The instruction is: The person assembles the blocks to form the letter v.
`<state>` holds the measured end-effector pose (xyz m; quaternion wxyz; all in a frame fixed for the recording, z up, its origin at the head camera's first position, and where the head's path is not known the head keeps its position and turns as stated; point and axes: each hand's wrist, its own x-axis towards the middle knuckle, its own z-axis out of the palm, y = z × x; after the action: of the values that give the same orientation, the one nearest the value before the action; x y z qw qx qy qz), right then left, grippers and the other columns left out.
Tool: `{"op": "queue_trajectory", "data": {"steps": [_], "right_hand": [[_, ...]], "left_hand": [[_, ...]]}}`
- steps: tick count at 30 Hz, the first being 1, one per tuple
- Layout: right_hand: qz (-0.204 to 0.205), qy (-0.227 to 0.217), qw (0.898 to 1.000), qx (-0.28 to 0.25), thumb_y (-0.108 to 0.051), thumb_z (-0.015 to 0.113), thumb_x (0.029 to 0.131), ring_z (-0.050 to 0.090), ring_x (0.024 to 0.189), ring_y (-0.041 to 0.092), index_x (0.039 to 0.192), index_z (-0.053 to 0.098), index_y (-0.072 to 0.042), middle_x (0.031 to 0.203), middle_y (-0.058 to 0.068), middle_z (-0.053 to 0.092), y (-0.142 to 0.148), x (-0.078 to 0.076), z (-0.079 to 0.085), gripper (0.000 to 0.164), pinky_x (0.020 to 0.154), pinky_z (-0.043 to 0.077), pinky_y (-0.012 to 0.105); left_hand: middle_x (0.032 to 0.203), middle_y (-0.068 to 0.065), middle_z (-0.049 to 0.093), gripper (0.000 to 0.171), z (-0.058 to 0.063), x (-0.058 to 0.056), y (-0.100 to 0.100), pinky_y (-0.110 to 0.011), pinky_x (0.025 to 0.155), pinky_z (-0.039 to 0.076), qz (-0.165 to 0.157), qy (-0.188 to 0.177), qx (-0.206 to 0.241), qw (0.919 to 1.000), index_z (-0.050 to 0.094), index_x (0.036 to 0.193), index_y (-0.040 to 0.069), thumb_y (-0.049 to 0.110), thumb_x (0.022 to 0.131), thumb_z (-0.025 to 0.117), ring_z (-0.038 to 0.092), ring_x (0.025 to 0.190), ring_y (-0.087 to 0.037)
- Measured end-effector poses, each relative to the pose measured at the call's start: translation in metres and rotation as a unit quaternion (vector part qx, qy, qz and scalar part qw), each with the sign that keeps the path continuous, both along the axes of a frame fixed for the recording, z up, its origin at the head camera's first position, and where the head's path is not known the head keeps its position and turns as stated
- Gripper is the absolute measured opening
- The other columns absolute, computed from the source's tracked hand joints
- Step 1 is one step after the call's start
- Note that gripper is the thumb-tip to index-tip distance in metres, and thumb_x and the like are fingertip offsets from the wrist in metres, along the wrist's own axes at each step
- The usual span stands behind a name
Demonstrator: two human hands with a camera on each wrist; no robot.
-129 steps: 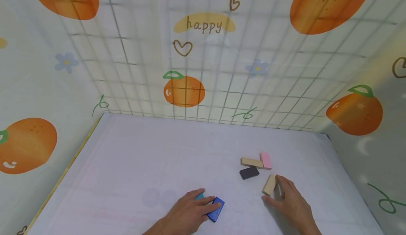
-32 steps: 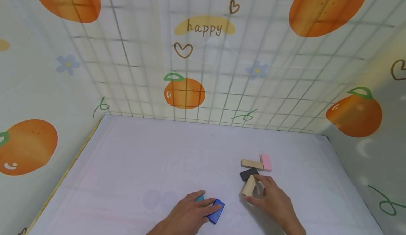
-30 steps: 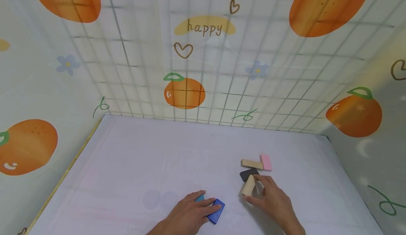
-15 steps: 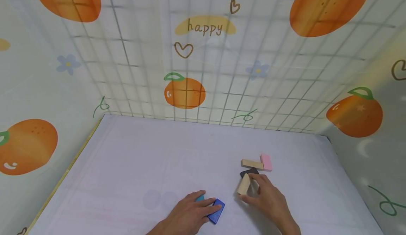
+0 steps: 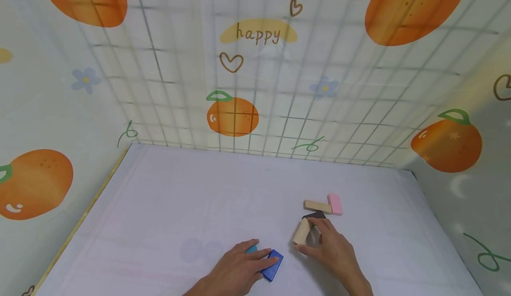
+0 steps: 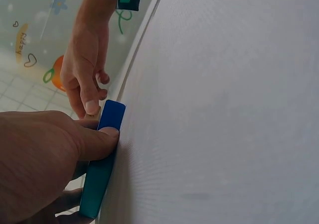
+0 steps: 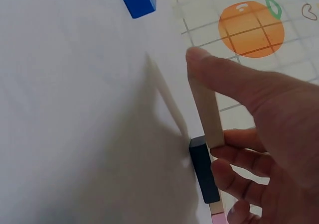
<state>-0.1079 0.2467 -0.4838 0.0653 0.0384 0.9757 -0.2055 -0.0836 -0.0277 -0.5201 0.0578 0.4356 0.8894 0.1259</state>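
Observation:
My right hand [image 5: 333, 249] pinches a pale wooden block [image 5: 302, 231] by its two ends between thumb and fingertips. In the right wrist view this wooden block [image 7: 207, 109] is tilted and its shadow falls apart from it on the white surface. Just behind it lies a black block [image 5: 316, 215], partly covered by the held one. My left hand [image 5: 239, 265] holds a blue block [image 5: 272, 267] and a teal block [image 5: 251, 249] down on the surface. From the left wrist, the thumb presses the side of the blue block [image 6: 112, 115], end to end with the teal block [image 6: 95, 189].
A second wooden block [image 5: 317, 206] lies beyond the black one, its right end against a pink block [image 5: 335, 204]. The white tabletop [image 5: 191, 189] is enclosed by printed cloth walls [image 5: 271, 123] at the back and both sides.
My right hand has carried the wooden block leftward, from right of the black block to in front of it and toward the blue one. My left hand and its blocks stay put.

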Motion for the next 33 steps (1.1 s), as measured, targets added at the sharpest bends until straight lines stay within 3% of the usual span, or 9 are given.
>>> {"op": "queue_trajectory", "data": {"steps": [10, 24, 33], "right_hand": [[0.017, 0.024, 1.000, 0.005, -0.055, 0.090, 0.067, 0.055, 0.078, 0.016, 0.137, 0.060, -0.011, 0.131, 0.008, 0.059, -0.004, 0.000, -0.001, 0.088, 0.059, 0.045, 0.032], [0.030, 0.048, 0.998, 0.005, -0.054, 0.090, 0.066, 0.054, 0.075, 0.014, 0.134, 0.062, -0.010, 0.127, 0.008, 0.060, -0.011, 0.000, -0.006, 0.086, 0.058, 0.044, 0.031], [0.032, 0.034, 0.999, 0.011, -0.058, 0.089, 0.064, 0.052, 0.073, 0.015, 0.134, 0.063, -0.011, 0.128, 0.009, 0.061, -0.018, -0.003, -0.006, 0.089, 0.058, 0.046, 0.033]], "left_hand": [[0.149, 0.006, 0.053, 0.054, -0.001, -0.001, 0.000, -0.041, 0.111, 0.039, -0.008, 0.031, 0.013, 0.9994, 0.047, 0.151, 0.036, 0.032, 0.100, 0.065, 0.047, 0.138, -0.026], [0.147, 0.006, 0.055, 0.054, -0.001, 0.001, -0.001, -0.042, 0.111, 0.040, -0.002, 0.019, 0.035, 0.9992, 0.050, 0.150, 0.035, 0.030, 0.098, 0.068, 0.048, 0.138, -0.026], [0.146, 0.005, 0.056, 0.055, -0.001, 0.001, -0.002, -0.043, 0.110, 0.041, -0.004, 0.027, 0.053, 0.9982, 0.050, 0.150, 0.034, 0.029, 0.098, 0.068, 0.049, 0.137, -0.027]]}}
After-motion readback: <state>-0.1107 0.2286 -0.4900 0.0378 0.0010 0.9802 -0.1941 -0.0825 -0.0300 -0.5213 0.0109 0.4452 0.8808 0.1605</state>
